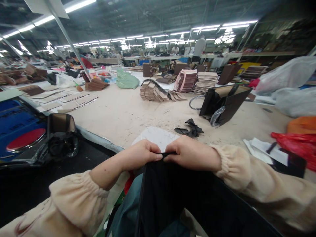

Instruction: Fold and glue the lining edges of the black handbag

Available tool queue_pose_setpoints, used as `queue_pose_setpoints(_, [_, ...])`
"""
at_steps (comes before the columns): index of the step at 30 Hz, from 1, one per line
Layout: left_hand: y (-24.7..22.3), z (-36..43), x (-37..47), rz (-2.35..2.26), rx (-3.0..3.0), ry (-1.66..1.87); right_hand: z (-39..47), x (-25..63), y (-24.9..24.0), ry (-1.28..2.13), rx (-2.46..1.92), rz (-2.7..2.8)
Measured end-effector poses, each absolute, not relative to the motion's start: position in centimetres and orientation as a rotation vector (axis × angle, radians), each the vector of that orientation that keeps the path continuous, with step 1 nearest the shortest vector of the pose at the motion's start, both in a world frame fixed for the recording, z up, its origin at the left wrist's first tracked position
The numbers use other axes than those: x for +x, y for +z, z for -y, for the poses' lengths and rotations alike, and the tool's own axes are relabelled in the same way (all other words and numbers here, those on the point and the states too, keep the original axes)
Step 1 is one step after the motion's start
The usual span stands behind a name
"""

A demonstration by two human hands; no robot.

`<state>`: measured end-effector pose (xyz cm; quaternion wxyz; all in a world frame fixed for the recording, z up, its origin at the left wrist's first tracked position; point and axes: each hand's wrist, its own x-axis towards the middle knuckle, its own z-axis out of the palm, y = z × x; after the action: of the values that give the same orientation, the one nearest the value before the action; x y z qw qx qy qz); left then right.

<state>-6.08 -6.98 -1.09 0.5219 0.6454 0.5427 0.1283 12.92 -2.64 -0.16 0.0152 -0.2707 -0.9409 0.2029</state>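
A large black bag stands open below my hands, its dark inside facing me. My left hand pinches the bag's top edge between thumb and fingers. Close beside it, almost touching, my right hand grips the same edge with its fingers closed. A little beyond my hands lies a white sheet, partly hidden by them. Crumpled black scraps rest on the table just past my right hand.
The pale table carries a dark bag with handles, stacked brown pieces and a green plastic bag. At left is a red round stool; at right, a red plastic bag. People stand far off.
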Motion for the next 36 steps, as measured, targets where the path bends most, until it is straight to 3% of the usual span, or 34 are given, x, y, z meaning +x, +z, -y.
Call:
queue_pose_setpoints(12, [-0.7, 7.3, -7.3, -1.240, 1.517, 0.307, 1.8, 12.8, 0.2, 0.795, -0.773, 2.954])
queue_pose_setpoints(23, [0.3, 7.1, -6.0, -1.389, 1.806, 0.208, 3.0, 11.6, 0.5, 0.458, -0.719, 2.970])
queue_pose_setpoints(36, [-0.2, 7.2, -6.4, -1.330, 1.594, 0.266, 0.2, 12.6, -0.3, 1.260, -0.587, 2.868])
